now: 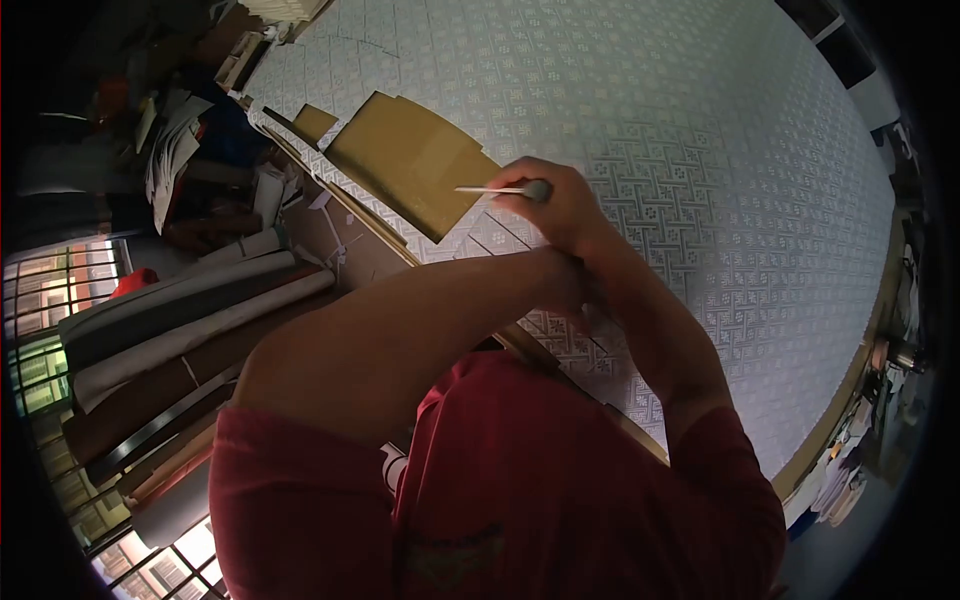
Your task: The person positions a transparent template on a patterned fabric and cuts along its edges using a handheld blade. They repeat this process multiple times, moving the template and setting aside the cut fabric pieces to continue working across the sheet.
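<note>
My right hand (556,195) is closed on an awl (480,189) with a rounded dark handle and a thin pale shaft pointing left. The shaft's tip lies over the right side of a brown card piece (405,155) on the table. My left arm crosses in front of my body, and my left hand (572,290) sits below the right wrist, partly hidden in shadow. Its visible fingers stretch down toward the patterned silvery sheet (680,190) covering the table. Nothing shows in them. Dark straight lines (515,230) are on the sheet near both hands.
A smaller brown piece (316,122) lies beside the card, near the table's left edge. Rolls of material (190,320) are stacked at left by a barred window (65,290). Papers (180,150) pile up beyond them. More clutter (845,460) lines the right side.
</note>
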Tool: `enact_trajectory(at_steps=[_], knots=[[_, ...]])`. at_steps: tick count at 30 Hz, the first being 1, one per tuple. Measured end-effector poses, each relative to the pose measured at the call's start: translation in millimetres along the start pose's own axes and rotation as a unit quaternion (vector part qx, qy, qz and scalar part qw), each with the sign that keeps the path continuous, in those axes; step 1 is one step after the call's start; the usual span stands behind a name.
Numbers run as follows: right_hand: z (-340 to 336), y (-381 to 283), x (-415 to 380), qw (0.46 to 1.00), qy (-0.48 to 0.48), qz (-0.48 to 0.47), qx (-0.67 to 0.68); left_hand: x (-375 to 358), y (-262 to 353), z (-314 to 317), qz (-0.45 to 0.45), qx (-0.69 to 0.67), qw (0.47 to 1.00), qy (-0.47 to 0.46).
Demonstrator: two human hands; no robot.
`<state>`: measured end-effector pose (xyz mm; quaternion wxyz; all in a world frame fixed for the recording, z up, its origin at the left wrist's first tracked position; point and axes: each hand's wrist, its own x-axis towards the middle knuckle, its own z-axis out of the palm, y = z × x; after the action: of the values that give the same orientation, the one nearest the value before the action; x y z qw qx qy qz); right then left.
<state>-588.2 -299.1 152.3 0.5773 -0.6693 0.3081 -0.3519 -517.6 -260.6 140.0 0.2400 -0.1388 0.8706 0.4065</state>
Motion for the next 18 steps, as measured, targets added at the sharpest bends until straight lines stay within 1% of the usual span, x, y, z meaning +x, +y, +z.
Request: enact_trajectory(at_steps=[1,2,3,4,5,7,8,10,11,12,13,14,16,17,18], knots=[[-10.6,-4.4,-19.8,0.994,0.101,0.01,0.035,-6.7,7.7,-5.8,-0.041,0.02,0.999,0.001],[-22.5,-4.3,-40.7,0.985,0.162,0.034,0.041,-8.4,1.8,-0.4,-0.038,0.028,0.999,0.0],[-35.4,-1.5,-64.1,0.971,0.227,0.059,0.047,-8.4,-12.6,10.1,0.032,0.208,0.975,0.069],[-49.4,2.2,-90.4,0.963,0.262,0.064,0.017,-9.7,-21.0,13.8,0.106,0.378,0.91,0.136],[-61.6,6.1,-119.1,0.951,0.3,0.071,-0.013,-14.7,-18.9,7.5,0.12,0.385,0.905,0.133],[-74.9,11.8,-178.2,0.923,0.374,0.087,0.003,-29.1,-7.7,-16.1,-0.028,0.389,0.912,0.124],[-80.2,16.1,-209.2,0.915,0.394,0.089,0.0,-37.8,-3.2,-27.2,-0.01,0.398,0.91,0.118],[-85.2,21.2,-262.7,0.895,0.437,0.082,-0.023,-51.1,2.1,-46.5,-0.076,0.285,0.955,0.043],[-84.5,21.9,-284.3,0.887,0.453,0.083,-0.021,-45.6,-4.1,-41.7,-0.065,0.294,0.953,0.033],[-81.1,21.0,-302.1,0.87,0.485,0.082,-0.024,-36.5,-16.3,-28.8,-0.066,0.289,0.952,0.073],[-75.4,18.3,-313.2,0.853,0.515,0.083,-0.027,-32.0,-14.5,-25.1,-0.068,0.28,0.951,0.112],[-67.3,16.3,-318.8,0.846,0.526,0.085,-0.022,-23.5,-12.4,-22.0,-0.061,0.286,0.951,0.102],[-49.8,7.6,-319.2,0.787,0.606,0.112,0.013,-1.0,18.1,-26.0,-0.079,0.266,0.957,0.09],[-41.8,8.5,-321.5,0.783,0.612,0.113,0.017,12.9,34.0,-23.5,-0.075,0.27,0.956,0.083],[-33.7,10.6,-323.1,0.786,0.609,0.102,-0.023,29.1,51.5,-19.5,-0.055,0.261,0.959,0.09]])
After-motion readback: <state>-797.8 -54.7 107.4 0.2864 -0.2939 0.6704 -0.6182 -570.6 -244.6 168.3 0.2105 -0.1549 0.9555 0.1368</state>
